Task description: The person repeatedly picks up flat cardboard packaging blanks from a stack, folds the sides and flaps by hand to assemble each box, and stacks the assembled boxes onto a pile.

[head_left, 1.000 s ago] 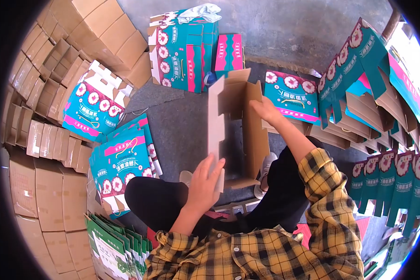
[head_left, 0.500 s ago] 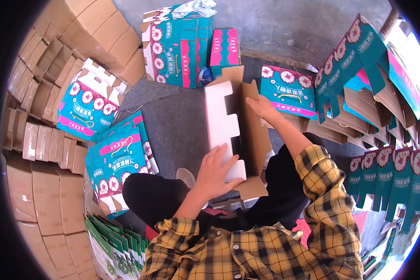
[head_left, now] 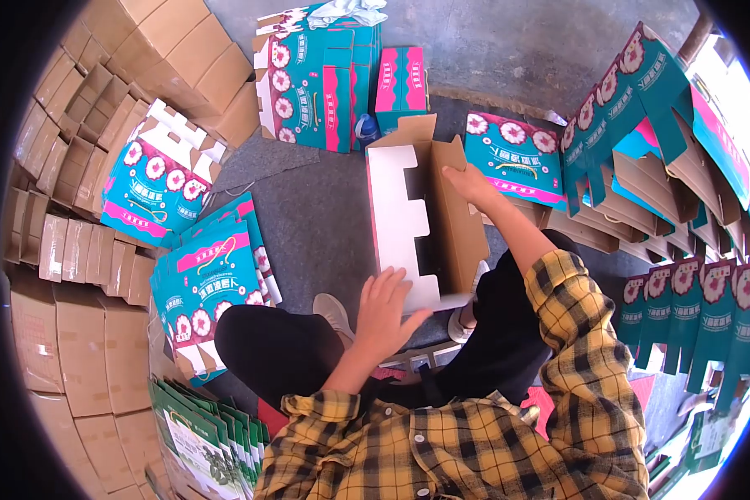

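I hold a half-folded cardboard gift box [head_left: 454, 221] over my knees, brown inside, with a white notched flap [head_left: 398, 218] turned toward me. My left hand [head_left: 383, 312] grips the near lower end of that white flap, fingers spread over it. My right hand [head_left: 468, 185] holds the top of the brown side panel near the far end. Both sleeves are yellow and black plaid.
Teal and pink printed box blanks lie in stacks on the floor at left [head_left: 212, 279], far centre [head_left: 321, 75] and right [head_left: 517, 158]. More blanks hang at the right [head_left: 700, 325]. Brown cartons [head_left: 83, 350] are piled along the left. Green printed sheets [head_left: 200, 442] stand at lower left.
The box has turned so its white notched flap faces up. My left hand slid down to the flap's near end. My right hand stayed on the far panel.
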The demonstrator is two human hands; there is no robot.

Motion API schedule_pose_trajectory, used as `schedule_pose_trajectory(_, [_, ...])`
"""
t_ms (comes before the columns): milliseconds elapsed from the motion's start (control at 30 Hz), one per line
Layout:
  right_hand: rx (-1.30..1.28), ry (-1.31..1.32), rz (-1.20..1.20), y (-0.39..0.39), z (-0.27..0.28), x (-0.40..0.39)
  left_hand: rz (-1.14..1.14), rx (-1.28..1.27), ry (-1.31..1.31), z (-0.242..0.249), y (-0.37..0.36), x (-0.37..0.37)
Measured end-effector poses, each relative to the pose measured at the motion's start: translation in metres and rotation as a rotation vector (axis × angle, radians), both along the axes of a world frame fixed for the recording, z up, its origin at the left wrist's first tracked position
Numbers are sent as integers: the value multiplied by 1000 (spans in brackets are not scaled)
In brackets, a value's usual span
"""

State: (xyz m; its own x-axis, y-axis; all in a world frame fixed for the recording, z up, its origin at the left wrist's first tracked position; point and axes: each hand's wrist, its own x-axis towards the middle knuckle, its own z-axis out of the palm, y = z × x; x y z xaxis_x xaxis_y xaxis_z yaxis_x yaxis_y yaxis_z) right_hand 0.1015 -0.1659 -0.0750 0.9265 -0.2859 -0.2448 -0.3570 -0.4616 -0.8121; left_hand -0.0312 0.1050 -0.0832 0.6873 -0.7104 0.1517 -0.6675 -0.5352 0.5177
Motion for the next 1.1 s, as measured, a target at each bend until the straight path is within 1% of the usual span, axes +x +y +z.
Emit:
schedule_pose_trajectory(33, [68,3,-9,0,-1,0,137,-41,-9,-8,-9,-4])
schedule_pose_trajectory(67, [64,-3,-8,-1,-1,0,273,-86,-22,-15,-19,-5])
schedule_pose_trajectory(100, [74,5,-22,-2,-2,-2,272,-90,-27,-17,-27,-7])
schedule_pose_trajectory(167, [85,4,-36,-4,-4,-2,237,116,-246,-20,-39,-10])
schedule_pose_trajectory(200, [106,17,-50,-7,-13,0,237,115,-254,-19,-46,-13])
schedule_pose_trajectory(267, [128,26,-64,-7,-9,0,134,105,-257,-18,-59,-22])
schedule_pose_trajectory(300, [128,33,-64,-4,1,-5,149,37,-183,-16,-65,-24])
schedule_pose_trajectory(333, [128,42,-66,-2,9,-10,147,33,-186,-15,-70,-26])
schedule_pose_trajectory(400, [148,28,-69,0,2,-12,238,64,-97,-9,-77,-26])
schedule_pose_trajectory(467, [169,12,-62,0,-4,-13,258,108,-86,-8,-81,-22])
schedule_pose_trajectory(500, [327,3,-12,1,-2,-17,264,136,-94,-9,-80,-20])
schedule_pose_trajectory(533, [487,-5,39,2,0,-19,269,167,-101,-11,-79,-18])
schedule_pose_trajectory(567, [490,-7,43,-3,4,-19,276,152,-109,-12,-73,-19])
schedule_pose_trajectory(633, [424,-89,214,-14,40,-30,270,174,-130,-10,-52,-15])
schedule_pose_trajectory(667, [429,-85,213,-21,47,-32,262,194,-145,-10,-37,-13])
schedule_pose_trajectory(733, [599,-172,106,-39,54,-31,198,212,-119,-13,-3,-6])
schedule_pose_trajectory(767, [548,-172,-12,-40,41,-26,154,209,-127,-13,14,-1])
schedule_pose_trajectory(800, [552,-170,-27,-45,25,-19,98,220,-106,-15,31,7])
schedule_pose_trajectory(867, [396,-127,209,-49,-2,-9,-11,207,-12,-20,66,28])
schedule_pose_trajectory(900, [378,25,178,-32,20,-19,-24,182,36,-14,78,38])
schedule_pose_trajectory(933, [290,15,279,-25,21,-21,-31,155,82,-6,89,49])
schedule_pose_trajectory(1000, [129,32,352,-14,24,-25,-42,79,162,2,106,68])
schedule_pose_trajectory(1067, [131,58,398,-11,22,-25,-32,68,252,8,119,80])
schedule_pose_trajectory(1100, [133,81,437,-10,21,-26,-28,65,257,5,126,86])
